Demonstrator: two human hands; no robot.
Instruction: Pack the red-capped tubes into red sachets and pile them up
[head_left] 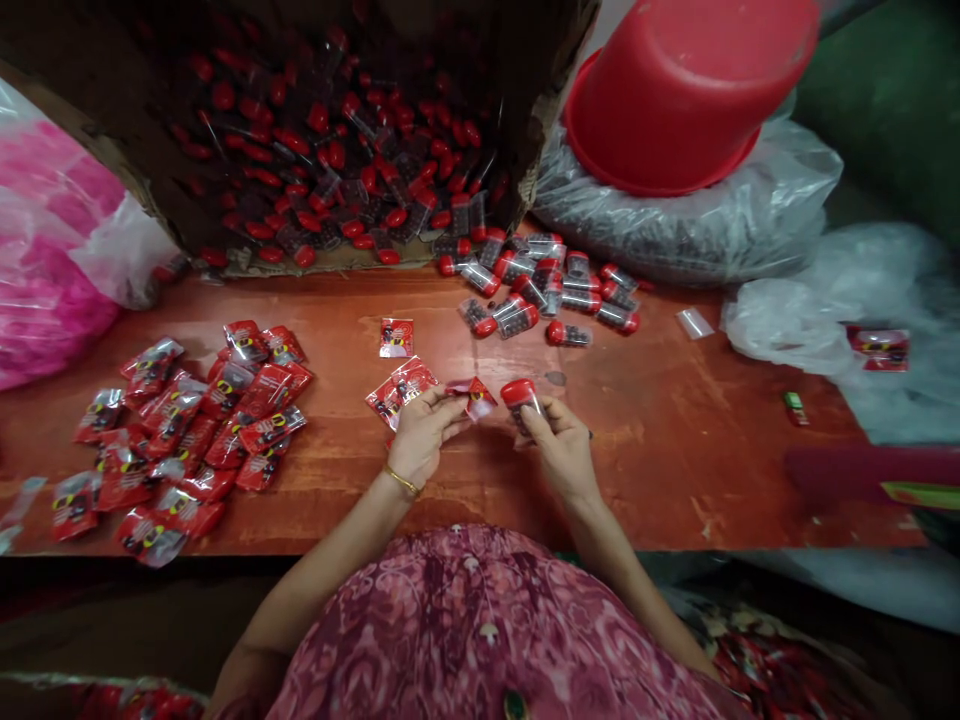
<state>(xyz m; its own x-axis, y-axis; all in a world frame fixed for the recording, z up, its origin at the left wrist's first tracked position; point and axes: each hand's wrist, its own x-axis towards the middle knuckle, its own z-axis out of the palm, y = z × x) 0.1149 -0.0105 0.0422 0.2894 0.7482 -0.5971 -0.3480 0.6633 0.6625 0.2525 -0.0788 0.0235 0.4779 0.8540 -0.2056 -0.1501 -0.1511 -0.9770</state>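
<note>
My left hand (421,436) is closed on a small red printed packet (480,399), pinched between thumb and fingers. In my right hand (561,445) is a small clear bottle with a red cap (519,394) and dark contents, its capped end pointing up and left toward the packet. A small gap separates the two. Just beyond my left hand lie flat red packets (412,375), and one more red packet (396,338) sits a little farther off. Several like bottles (517,318) are heaped on the table beyond my right hand.
A large cardboard box (540,130) of red-capped bottles lies open toward me. Filled red packets (180,420) are piled at left. An upturned red tub (675,90) stands on a plastic sack (675,235). Pink material in plastic (52,240) is far left; a small green item (795,407) lies right.
</note>
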